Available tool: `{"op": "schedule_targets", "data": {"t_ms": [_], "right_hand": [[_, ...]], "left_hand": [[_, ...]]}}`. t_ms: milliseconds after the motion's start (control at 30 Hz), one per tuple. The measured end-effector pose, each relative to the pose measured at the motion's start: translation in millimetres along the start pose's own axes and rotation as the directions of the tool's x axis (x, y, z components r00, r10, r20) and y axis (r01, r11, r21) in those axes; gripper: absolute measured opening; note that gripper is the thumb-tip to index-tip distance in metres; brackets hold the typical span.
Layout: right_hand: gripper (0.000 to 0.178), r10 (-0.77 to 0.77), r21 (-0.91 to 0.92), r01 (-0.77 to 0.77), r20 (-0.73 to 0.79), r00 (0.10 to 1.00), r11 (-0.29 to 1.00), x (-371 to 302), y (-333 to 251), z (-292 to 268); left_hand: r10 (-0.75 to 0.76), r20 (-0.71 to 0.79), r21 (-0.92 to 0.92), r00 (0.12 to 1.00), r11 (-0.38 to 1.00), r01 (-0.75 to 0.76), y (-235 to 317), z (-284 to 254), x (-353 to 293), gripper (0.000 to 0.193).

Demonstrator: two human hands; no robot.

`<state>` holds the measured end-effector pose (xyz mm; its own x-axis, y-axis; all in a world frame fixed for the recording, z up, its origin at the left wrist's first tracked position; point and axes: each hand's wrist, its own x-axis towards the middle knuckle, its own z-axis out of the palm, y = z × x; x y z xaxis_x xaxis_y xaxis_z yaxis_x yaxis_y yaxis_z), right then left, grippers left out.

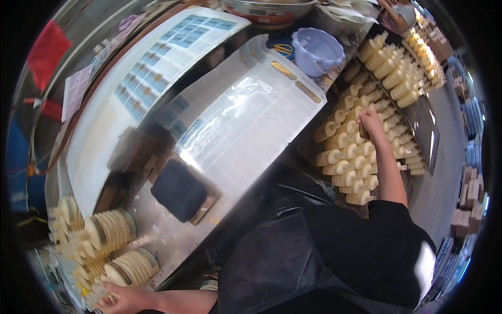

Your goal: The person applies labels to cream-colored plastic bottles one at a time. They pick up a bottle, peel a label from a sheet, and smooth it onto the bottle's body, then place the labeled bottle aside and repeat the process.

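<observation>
Glossy white label sheet (256, 120) looks mostly used; few blue labels (191, 133) remain. Cream ribbed cylinders (111, 230) are piled left of the sheet, more racked right. Left hand (124, 298), right hand (371, 124) curled there; grip can't be told.

1. You are in a workshop, or one corner of a small factory.
2. You can tell by the cream ribbed parts (342, 167): lots and lots, much alike, in tight rows on your right. More sit at your lower left.
3. Your bench (167, 238) is a work bench, with bits of scrap on it and a dark pad (179, 190).
4. You have sheets (185, 31) with small blue prints, the same over and over.
5. You see a purple bucket (316, 55) and, near it, a big metal bowl (272, 10).
6. Piles of blocks (469, 191) line the far right.
</observation>
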<state>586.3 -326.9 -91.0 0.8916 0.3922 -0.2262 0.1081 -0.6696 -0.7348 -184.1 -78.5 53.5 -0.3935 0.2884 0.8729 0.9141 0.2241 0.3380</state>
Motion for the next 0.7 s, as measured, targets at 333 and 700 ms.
{"op": "schedule_targets", "data": {"t_ms": [333, 700], "right_hand": [[0.066, -0.025, -0.577, -0.007, -0.047, 0.999, 0.817, 3.7, 130.0, 115.7], [0.042, 0.062, -0.558, -0.005, 0.083, 0.995, 0.830, 101.8, 159.9, 146.8]], "left_hand": [[0.224, 0.166, -0.301, 0.960, 0.939, -0.167, 160.9, 44.5, 12.5, 0.042], [0.145, 0.567, -0.406, 0.811, 0.906, 0.122, 188.8, 44.4, -8.2, 0.029]]}}
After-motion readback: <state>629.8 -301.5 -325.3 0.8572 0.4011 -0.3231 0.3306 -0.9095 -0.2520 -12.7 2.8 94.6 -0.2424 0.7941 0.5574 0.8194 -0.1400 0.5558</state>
